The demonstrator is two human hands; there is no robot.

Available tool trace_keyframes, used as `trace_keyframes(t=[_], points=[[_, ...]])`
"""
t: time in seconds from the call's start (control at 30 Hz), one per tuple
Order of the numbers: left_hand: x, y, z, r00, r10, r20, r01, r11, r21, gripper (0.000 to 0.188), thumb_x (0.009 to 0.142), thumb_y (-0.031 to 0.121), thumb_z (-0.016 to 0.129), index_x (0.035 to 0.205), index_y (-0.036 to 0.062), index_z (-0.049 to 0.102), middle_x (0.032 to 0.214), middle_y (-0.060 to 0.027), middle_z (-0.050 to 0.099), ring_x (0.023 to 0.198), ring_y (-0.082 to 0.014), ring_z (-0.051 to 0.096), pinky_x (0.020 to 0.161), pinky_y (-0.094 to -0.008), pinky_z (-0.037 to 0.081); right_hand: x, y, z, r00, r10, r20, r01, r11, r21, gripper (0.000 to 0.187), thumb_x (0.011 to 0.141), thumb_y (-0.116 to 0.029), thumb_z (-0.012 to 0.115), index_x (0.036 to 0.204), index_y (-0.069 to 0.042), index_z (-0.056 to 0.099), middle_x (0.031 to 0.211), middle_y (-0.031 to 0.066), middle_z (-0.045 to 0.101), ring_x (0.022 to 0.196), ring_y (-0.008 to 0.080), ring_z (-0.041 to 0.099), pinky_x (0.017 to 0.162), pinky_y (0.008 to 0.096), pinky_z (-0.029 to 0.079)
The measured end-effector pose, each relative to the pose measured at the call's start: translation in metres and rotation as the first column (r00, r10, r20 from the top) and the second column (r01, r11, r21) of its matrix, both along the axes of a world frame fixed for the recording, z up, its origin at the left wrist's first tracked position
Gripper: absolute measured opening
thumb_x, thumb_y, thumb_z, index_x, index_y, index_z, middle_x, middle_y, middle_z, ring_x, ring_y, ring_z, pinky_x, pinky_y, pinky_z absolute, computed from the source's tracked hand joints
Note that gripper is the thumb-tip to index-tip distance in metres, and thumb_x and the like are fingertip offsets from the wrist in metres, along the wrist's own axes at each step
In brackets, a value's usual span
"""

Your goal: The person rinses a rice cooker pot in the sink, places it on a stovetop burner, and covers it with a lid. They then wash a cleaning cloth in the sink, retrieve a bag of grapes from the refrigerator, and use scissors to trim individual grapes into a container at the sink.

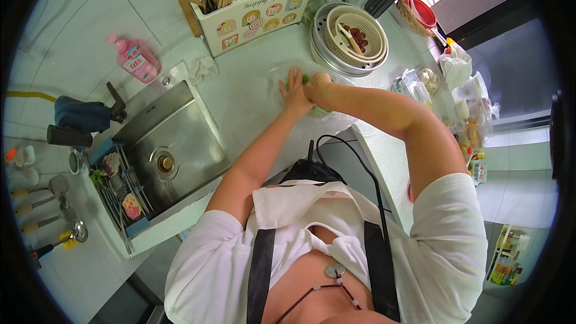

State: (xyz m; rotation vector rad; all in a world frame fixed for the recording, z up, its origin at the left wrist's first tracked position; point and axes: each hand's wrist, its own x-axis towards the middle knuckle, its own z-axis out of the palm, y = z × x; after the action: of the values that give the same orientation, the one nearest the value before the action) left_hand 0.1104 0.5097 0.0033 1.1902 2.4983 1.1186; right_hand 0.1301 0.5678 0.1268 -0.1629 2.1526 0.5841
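Both my hands meet over a clear plastic bag (pixel 279 75) lying on the pale counter. Something green (pixel 321 110), apparently leafy, shows in small patches between and below the hands. My left hand (pixel 295 91) lies on the bag with fingers stretched and spread. Just beside it, touching, my right hand (pixel 318 87) is closed with its fingers curled in. What the right fingers hold is hidden by the hand itself.
Left of me is a steel sink (pixel 198 126) with a dish rack (pixel 117 186). A pink soap bottle (pixel 139 63) stands behind it. Beyond my hands are a utensil holder (pixel 255 18) with knives and chopsticks, and stacked metal bowls with a cream colander (pixel 336 24). A black cable (pixel 366 165) hangs near me.
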Motion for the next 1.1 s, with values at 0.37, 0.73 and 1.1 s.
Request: trace_keyframes(t=[0.37, 0.73, 1.1], points=[[-0.003, 0.000, -0.005, 0.991, -0.132, 0.033, 0.132, 0.991, -0.011, 0.068, 0.070, 0.044, 0.056, 0.126, 0.0095, 0.038, 0.127, -0.0064, 0.040, 0.129, -0.0301, 0.008, 0.097, -0.0568, -0.004, 0.005, -0.010, -0.001, 0.990, -0.135, -0.039, 0.135, 0.991, -0.012, 0.037, 0.073, -0.018, 0.060, 0.108, -0.007, 0.057, 0.113, 0.0074, 0.055, 0.107, 0.0239, 0.050, 0.079, 0.0352, 0.045], [-0.023, -0.034, 0.031, 0.979, -0.204, -0.030, 0.201, 0.977, -0.066, 0.066, 0.064, 0.037, 0.066, 0.122, 0.0146, 0.042, 0.117, -0.0115, 0.049, 0.113, -0.0239, 0.042, 0.097, -0.0502, 0.018, 0.064, 0.028, 0.011, 0.957, -0.123, -0.263, 0.127, 0.992, 0.000, 0.017, 0.072, -0.016, 0.056, 0.086, -0.011, 0.064, 0.087, 0.0058, 0.063, 0.085, 0.0211, 0.060, 0.068, 0.0312, 0.046], [-0.061, -0.027, 0.019, 0.990, -0.021, 0.137, 0.019, 1.000, 0.015, 0.029, 0.079, 0.018, 0.047, 0.106, 0.0110, 0.055, 0.087, -0.0164, 0.060, 0.076, -0.0307, 0.057, 0.069, -0.0357, 0.045, 0.128, 0.051, -0.006, 0.782, -0.198, -0.590, 0.137, 0.980, -0.148, 0.012, 0.075, -0.015, 0.048, 0.079, -0.013, 0.059, 0.064, 0.0071, 0.060, 0.061, 0.0234, 0.061, 0.051, 0.0343, 0.046]])
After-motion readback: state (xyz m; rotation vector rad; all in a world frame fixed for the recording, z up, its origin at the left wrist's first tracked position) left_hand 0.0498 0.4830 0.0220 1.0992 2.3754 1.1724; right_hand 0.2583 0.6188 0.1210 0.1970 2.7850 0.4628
